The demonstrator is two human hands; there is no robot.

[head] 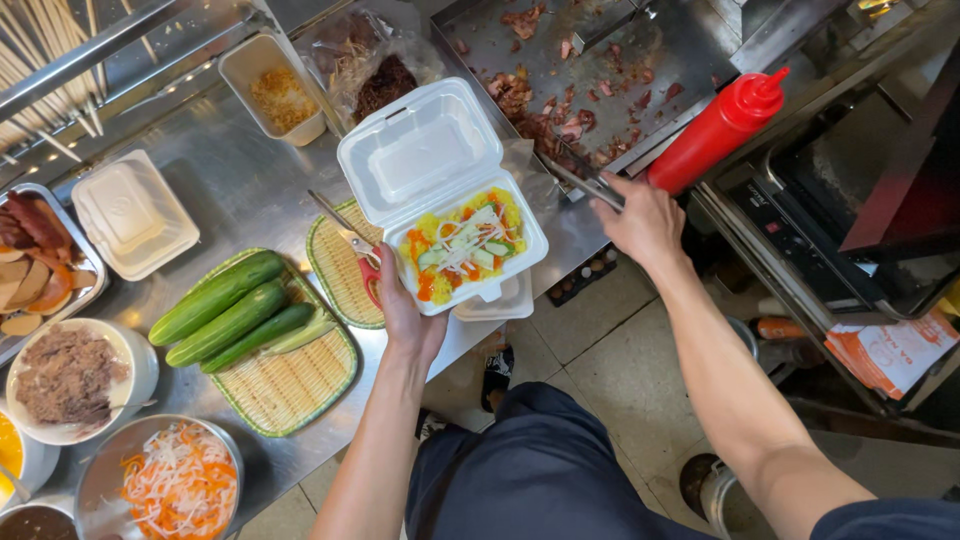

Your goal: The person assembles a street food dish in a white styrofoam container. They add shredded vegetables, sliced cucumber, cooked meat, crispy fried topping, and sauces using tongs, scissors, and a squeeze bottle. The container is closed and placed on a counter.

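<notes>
An open foam box (455,200) of rice is gripped underneath by the left hand (400,300), held level beside the griddle (600,60); metal tongs (585,180) are clasped in the right hand (645,220) over its meat.

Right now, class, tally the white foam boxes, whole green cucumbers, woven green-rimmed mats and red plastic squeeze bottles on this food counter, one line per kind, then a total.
White foam boxes: 2, one open in the left hand at, one closed
Whole green cucumbers: 3
Woven green-rimmed mats: 2
Red plastic squeeze bottles: 1
Total: 8
</notes>
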